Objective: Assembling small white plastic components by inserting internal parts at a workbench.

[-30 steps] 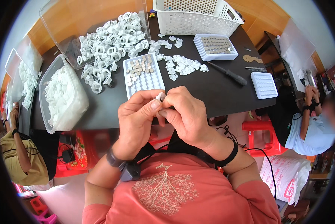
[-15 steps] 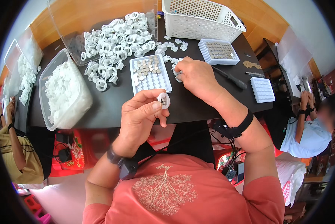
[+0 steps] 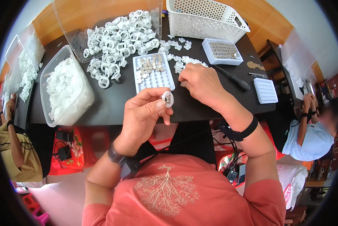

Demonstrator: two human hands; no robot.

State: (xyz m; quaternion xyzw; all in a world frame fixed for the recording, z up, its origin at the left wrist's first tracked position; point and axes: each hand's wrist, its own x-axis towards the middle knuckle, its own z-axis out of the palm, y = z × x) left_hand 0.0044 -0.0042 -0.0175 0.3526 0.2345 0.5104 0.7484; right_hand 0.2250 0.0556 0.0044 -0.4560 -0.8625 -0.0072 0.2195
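Between the thumb and fingers of my left hand (image 3: pixel 139 115) is a small round white plastic housing (image 3: pixel 168 99), held upright above the table's near edge. Dark metal bits show in its middle. My right hand (image 3: pixel 203 82) is low over the table, its fingertips pinched together beside a scatter of small white plastic pieces (image 3: pixel 178 64); what they hold, if anything, is hidden. Left of that hand lies a white pocketed tray (image 3: pixel 135 71) with silver button cells (image 3: pixel 154 67) heaped over its far half.
A pile of white ring-shaped housings (image 3: pixel 120 43) spills from a clear bin. Left is a tub (image 3: pixel 44 90) of white pieces. A perforated basket (image 3: pixel 203 26), stacked cell trays (image 3: pixel 210 58), a screwdriver (image 3: pixel 236 81) and a blue-white tray (image 3: pixel 265 90) stand right. People sit at both sides.
My right hand has drawn slightly toward me, uncovering more of the small white pieces. The housing in my left hand has turned a little. The whole view has shifted slightly.
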